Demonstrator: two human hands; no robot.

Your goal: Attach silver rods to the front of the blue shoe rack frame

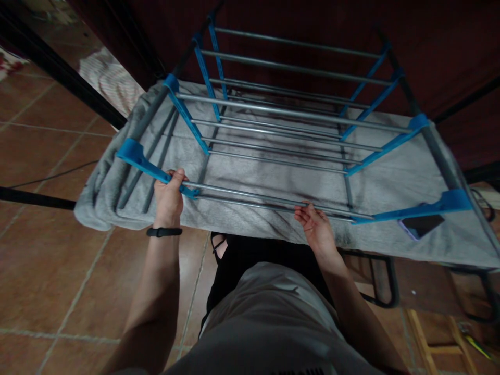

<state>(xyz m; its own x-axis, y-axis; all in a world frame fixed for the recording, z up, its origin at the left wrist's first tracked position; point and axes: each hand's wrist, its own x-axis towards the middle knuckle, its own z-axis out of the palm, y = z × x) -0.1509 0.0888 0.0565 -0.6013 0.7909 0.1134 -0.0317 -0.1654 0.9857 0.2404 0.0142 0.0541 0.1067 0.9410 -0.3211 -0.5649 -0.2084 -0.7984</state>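
Note:
A rack of silvery metal rods (pixel 273 109) with blue plastic brackets (pixel 385 151) and grey side tubes stands on a cloth-covered surface before me. My left hand (pixel 169 195), a dark band on its wrist, is closed around the near-left blue bracket (pixel 142 162), at the end of the nearest rods. Farther right, my right hand (pixel 313 221) pinches the near rod (pixel 250 195) between thumb and fingers. A second, lower rod runs close beside it. At the right end, another blue bracket (pixel 422 211) joins these rods to the side tube.
A grey towel-like cloth (pixel 390 242) covers the surface under the rack. A phone (pixel 422 225) lies on it below the right bracket. Dark metal bars (pixel 58 67) cross at left. A wooden frame (pixel 441 349) stands on the tiled floor (pixel 78 276), lower right.

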